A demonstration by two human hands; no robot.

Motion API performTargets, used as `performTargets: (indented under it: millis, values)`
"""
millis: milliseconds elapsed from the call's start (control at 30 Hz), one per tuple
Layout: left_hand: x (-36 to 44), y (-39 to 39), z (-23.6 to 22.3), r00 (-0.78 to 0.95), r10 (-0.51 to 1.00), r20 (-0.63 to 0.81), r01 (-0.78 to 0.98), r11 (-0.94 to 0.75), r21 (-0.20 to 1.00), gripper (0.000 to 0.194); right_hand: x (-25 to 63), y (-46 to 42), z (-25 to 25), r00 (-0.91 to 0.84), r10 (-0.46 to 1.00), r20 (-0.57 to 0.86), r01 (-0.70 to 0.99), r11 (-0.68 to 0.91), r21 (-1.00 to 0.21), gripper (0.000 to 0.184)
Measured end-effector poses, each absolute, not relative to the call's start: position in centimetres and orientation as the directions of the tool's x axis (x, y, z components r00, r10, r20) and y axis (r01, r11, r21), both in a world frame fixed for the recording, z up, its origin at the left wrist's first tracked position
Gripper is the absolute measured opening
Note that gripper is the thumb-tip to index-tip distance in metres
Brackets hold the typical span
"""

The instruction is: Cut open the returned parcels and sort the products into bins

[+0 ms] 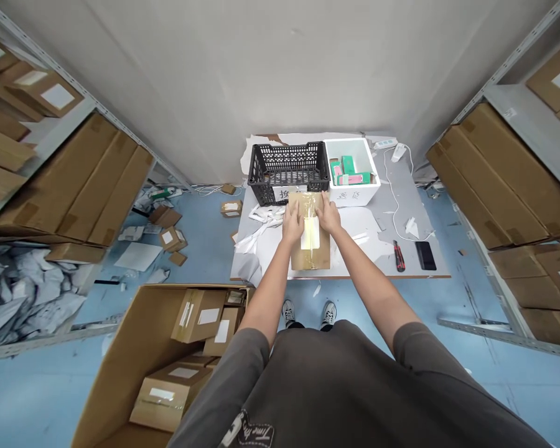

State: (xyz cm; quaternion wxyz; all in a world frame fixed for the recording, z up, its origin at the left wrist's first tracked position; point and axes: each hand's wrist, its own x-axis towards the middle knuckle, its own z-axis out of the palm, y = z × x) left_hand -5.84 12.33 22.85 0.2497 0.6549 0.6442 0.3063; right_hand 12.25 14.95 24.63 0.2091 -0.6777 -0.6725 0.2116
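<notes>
A flat brown cardboard box point(303, 256) with clear tape and a pale label lies on the near part of the table, in front of the crates. My left hand point(292, 225) grips its left edge, thumb on top. At the upper right edge my right hand point(329, 215) holds the same box, its thumb also on the top face. Fingers under or behind the box are hidden. Just beyond stands a black plastic crate point(289, 163) with a handwritten label, beside a white bin point(354, 196) that holds green and pink small boxes.
Red-handled cutter point(399, 256), phone point(425, 256) and a white cable point(394, 202) lie on the table's right side. Crumpled white paper point(266, 214) is at the left. A large carton point(107, 367) of parcels stands by my left side. Shelves with boxes point(499, 174) flank both sides.
</notes>
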Motion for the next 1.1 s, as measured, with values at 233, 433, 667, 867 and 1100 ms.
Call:
performTargets:
  millis: [233, 433, 667, 867, 1100]
  values:
    - [-7.7, 7.3, 17.0, 0.076, 0.992, -0.102, 0.606, 0.035, 0.795, 0.086, 13.0, 12.3, 19.8, -0.116, 0.989, -0.092, 0.824, 0.045, -0.565, 0.069]
    - [-8.2, 5.8, 14.9, 0.15, 0.98, -0.127, 0.608, 0.009, 0.794, 0.122, 13.4, 8.8, 17.0, -0.114, 0.978, -0.176, 0.828, -0.004, -0.561, 0.073]
    - [-9.2, 6.8, 14.6, 0.158, 0.979, -0.128, 0.632, -0.001, 0.775, 0.097, 14.0, 8.2, 16.8, -0.143, 0.964, -0.226, 0.835, -0.006, -0.55, 0.081]
    - [-8.9, 6.4, 14.3, 0.132, 0.984, -0.122, 0.637, 0.01, 0.771, 0.087, 14.0, 7.9, 15.9, -0.191, 0.952, -0.238, 0.81, 0.016, -0.587, 0.1]
    - [-8.4, 6.6, 16.3, 0.116, 0.987, -0.115, 0.726, -0.006, 0.688, 0.08, 13.8, 7.5, 16.7, -0.176, 0.976, -0.131, 0.798, 0.063, -0.6, 0.092]
